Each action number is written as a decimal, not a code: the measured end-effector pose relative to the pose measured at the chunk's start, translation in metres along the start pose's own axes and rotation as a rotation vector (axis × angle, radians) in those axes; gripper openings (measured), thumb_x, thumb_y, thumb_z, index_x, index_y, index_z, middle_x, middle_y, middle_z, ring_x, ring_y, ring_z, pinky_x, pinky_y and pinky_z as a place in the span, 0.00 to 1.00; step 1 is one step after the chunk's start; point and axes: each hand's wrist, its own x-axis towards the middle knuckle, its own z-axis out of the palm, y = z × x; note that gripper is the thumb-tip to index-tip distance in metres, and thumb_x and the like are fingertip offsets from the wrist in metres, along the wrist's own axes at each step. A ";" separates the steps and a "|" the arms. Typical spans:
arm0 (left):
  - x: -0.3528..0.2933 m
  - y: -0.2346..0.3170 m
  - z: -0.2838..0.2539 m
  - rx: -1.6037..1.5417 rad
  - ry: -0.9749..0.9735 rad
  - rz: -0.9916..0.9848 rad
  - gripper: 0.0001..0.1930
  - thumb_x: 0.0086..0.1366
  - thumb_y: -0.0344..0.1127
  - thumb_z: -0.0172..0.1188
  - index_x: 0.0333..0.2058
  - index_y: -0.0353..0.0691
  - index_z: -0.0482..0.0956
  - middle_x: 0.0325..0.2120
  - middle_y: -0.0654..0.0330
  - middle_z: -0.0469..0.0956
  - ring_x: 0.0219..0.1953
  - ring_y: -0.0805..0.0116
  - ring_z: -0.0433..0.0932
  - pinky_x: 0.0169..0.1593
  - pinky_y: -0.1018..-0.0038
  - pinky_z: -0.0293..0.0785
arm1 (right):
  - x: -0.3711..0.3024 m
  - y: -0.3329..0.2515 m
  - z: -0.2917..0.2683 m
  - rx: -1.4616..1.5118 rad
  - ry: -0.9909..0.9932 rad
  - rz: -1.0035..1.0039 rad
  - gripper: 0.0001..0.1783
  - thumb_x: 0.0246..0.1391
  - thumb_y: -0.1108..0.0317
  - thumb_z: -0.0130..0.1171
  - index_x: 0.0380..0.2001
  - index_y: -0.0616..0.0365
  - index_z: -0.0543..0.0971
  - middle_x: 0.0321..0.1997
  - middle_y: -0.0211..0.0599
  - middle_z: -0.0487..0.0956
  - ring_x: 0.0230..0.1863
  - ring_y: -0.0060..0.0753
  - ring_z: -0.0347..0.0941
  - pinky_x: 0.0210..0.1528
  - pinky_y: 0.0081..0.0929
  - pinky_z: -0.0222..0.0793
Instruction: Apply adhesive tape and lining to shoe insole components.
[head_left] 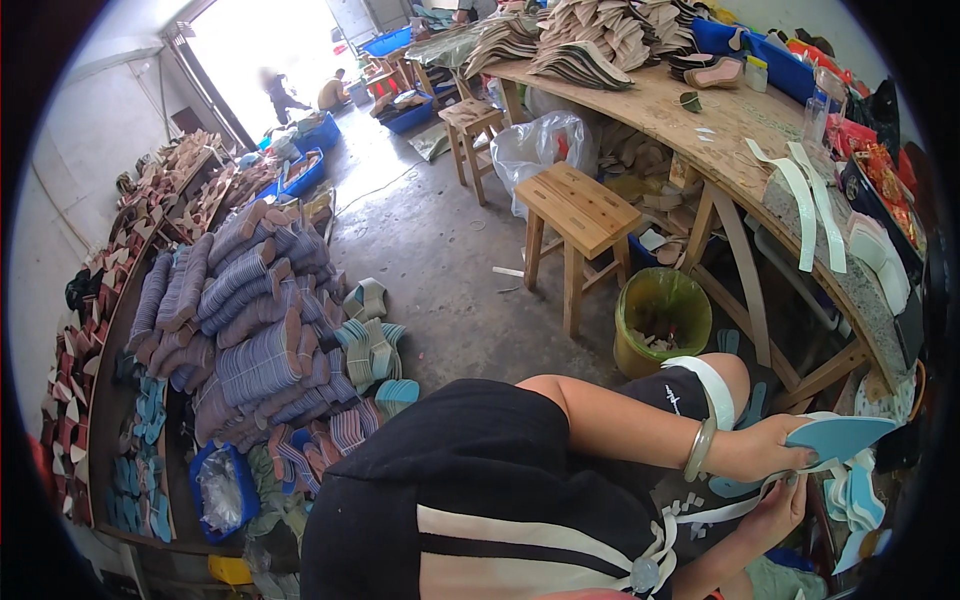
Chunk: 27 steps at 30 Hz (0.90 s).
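My left hand [762,447], with a pale bangle at the wrist, grips a light-blue insole [842,436] by its near end, thumb on top. Just below it, my right hand [778,514] is closed, fingertips at the insole's lower edge. A narrow white strip [722,513] runs into the right fingers from the side of my lap. Another white strip [716,388] lies over my raised knee. Beside the right hand is a loose pile of light-blue and white insoles [856,497].
A long wooden workbench [640,88] carries stacked sole pieces and hanging white strips [800,195]. A yellow-green bin [662,318] and a wooden stool [578,208] stand before it. At left are bundled insoles [255,345] and a blue crate [224,492]. People are near the bright doorway.
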 end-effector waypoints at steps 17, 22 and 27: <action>-0.002 -0.007 0.003 0.026 0.044 0.003 0.13 0.65 0.30 0.50 0.47 0.34 0.68 0.33 0.64 0.71 0.35 0.77 0.67 0.41 0.77 0.70 | -0.005 -0.006 0.004 0.083 -0.029 -0.001 0.21 0.60 0.68 0.53 0.50 0.76 0.71 0.49 0.44 0.74 0.50 0.29 0.69 0.55 0.25 0.61; -0.003 0.001 0.000 0.026 0.036 -0.054 0.12 0.64 0.30 0.51 0.45 0.34 0.68 0.32 0.64 0.71 0.36 0.78 0.66 0.42 0.78 0.69 | -0.008 -0.010 0.017 0.063 0.047 -0.031 0.19 0.60 0.68 0.53 0.48 0.75 0.73 0.46 0.43 0.76 0.45 0.29 0.72 0.48 0.21 0.66; 0.003 -0.002 -0.001 0.115 -0.053 -0.051 0.15 0.61 0.26 0.51 0.48 0.32 0.69 0.36 0.60 0.74 0.40 0.74 0.69 0.47 0.75 0.68 | -0.002 -0.013 0.004 -0.013 0.114 -0.057 0.17 0.61 0.65 0.53 0.42 0.72 0.74 0.41 0.39 0.75 0.42 0.24 0.69 0.46 0.19 0.63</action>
